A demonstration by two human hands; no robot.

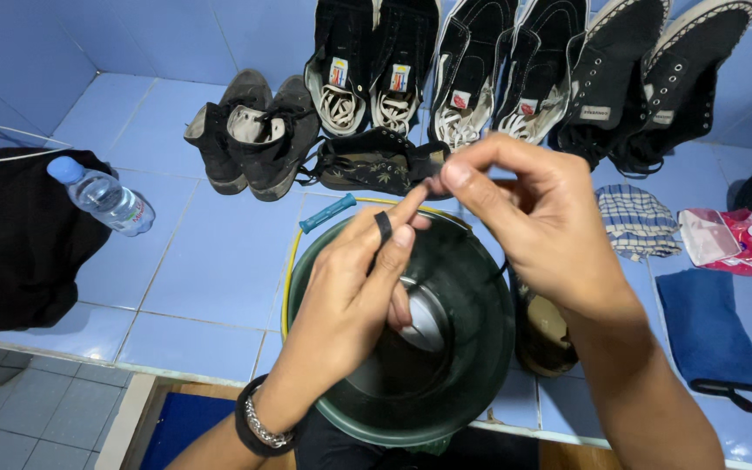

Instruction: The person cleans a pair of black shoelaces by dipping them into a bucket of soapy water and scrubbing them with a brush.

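Note:
My left hand point(354, 292) and my right hand point(533, 222) meet above a dark green bucket point(489, 348). Both pinch a black shoelace point(383, 226): it loops over my left index finger, and my right thumb and forefinger hold its end. A shoe's pale inside point(424, 322) shows in the bucket below my left hand. My left wrist wears a black band and a metal bracelet point(263, 426). The bucket's yellow handle with a teal grip point(327, 213) lies at its far left rim.
Several black sneakers point(480, 70) lean on the blue tiled wall. Two more black shoes point(258, 130) and a patterned one point(376, 161) lie nearer. A water bottle point(102, 196) rests on a black bag point(19, 235) at left. Cloths point(707, 326) and a pink packet point(728, 237) lie at right.

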